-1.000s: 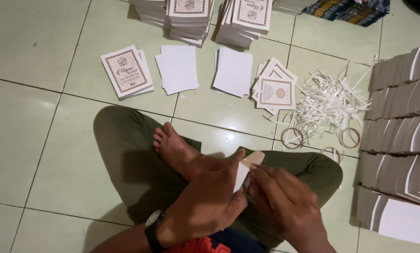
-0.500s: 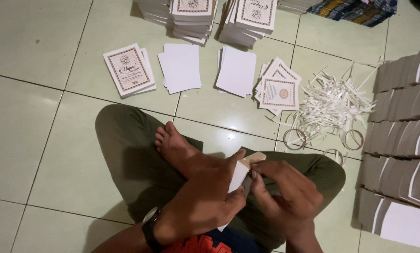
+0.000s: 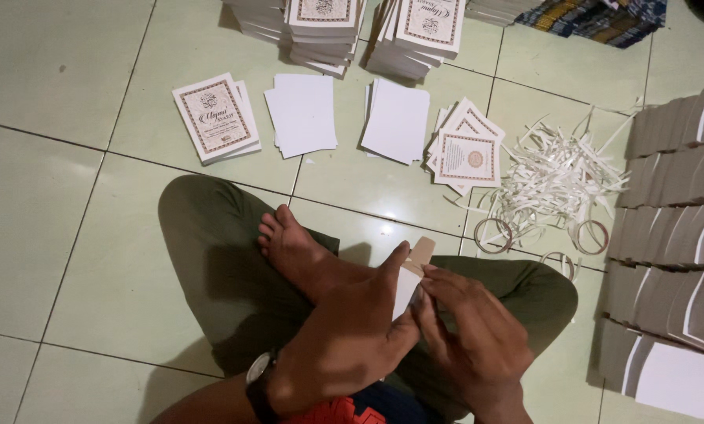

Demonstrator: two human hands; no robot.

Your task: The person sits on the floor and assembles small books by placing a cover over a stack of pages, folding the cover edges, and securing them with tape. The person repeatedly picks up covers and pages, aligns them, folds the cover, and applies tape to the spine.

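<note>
Booklet (image 3: 405,292), small and white, sits pinched between left hand (image 3: 344,345) and right hand (image 3: 474,345) above crossed legs on a pale green tiled floor (image 3: 61,228); printed booklets (image 3: 215,118), paper strips (image 3: 556,177) lie beyond.

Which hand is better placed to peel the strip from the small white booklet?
Probably the right hand: its fingertips sit at the small white booklet edge, below the tan strip, while the left hand grips the booklet.

Olive-green trousers (image 3: 210,259) cover both legs across the middle of the frame — one foot (image 3: 293,247) bare. A black round-faced wristwatch (image 3: 259,385) sits lower centre, beside a red-and-blue printed shirt hem (image 3: 352,410).
</note>
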